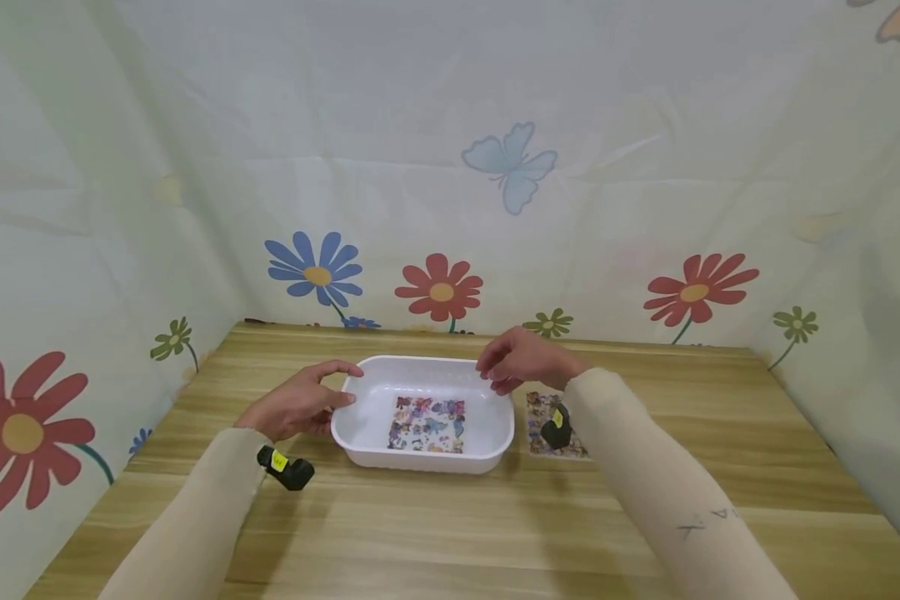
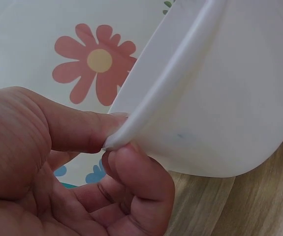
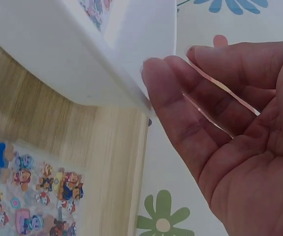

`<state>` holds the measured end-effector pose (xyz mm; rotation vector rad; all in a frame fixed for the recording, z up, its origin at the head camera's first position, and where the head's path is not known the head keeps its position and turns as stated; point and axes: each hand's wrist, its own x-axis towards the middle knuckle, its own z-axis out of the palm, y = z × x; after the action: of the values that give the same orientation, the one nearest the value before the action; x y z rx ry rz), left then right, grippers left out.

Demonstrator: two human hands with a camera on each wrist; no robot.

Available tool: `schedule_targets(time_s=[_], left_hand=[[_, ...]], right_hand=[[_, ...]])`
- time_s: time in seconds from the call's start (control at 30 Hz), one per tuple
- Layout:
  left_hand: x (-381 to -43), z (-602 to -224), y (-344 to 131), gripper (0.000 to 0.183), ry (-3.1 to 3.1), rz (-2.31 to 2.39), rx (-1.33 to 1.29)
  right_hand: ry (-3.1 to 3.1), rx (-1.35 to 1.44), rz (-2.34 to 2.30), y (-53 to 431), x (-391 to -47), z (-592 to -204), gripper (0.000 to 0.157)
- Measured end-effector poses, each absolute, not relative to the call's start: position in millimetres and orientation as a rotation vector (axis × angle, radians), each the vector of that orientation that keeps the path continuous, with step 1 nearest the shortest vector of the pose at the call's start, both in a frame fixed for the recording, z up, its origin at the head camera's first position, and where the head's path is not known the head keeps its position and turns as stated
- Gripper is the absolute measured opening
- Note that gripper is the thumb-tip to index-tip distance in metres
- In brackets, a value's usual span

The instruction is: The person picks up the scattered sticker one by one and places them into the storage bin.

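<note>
White oblong plastic basin with rounded corners (image 1: 420, 461): near the middle of the light wood-grain table (image 1: 420, 533), open side up, seemingly resting on the wood. Inside, on its floor: a squarish clear sheet printed with small many-coloured figures (image 1: 427, 427), touched by no fingers. Judged done from this: one sheet in the basin, lying fairly straight, with no fold visible. Judged left: a second clear sheet crowded with small cartoon figures (image 3: 38, 191), lying on the table just beside the basin's right end, partly hidden in the head view by the cream right sleeve (image 1: 667, 467) and a black wrist-worn device with a yellow label (image 1: 557, 429). Cannot tell whether single or stacked; hence perhaps about halfway, by a cautious guess.

Left hand (image 1: 300, 404): pinching the basin's rim at its left end, with digits on both faces of the thin edge in the left wrist view; apparently steadying. Right hand (image 1: 528, 360): at the basin's far right corner, fingers loosely bent, thumb apart from them, nothing visible between. Fingertips (image 3: 154, 68) overlapping the rim in the right wrist view; cannot tell whether touching or merely hovering. No sheet visible in either grasp. Behind everything: a pale flower-printed backdrop (image 1: 607, 208).
</note>
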<state>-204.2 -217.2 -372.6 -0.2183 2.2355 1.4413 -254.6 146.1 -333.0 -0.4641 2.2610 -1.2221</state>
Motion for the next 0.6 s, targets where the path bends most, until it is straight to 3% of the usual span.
schedule_targets(time_s=[0.6], left_hand=[[-205.3,-373.6,-217.7,0.052,2.227,1.452,-0.24]], right_hand=[[2.222,-0.45,-1.323,170.8,-260.7,-335.6,0.027]])
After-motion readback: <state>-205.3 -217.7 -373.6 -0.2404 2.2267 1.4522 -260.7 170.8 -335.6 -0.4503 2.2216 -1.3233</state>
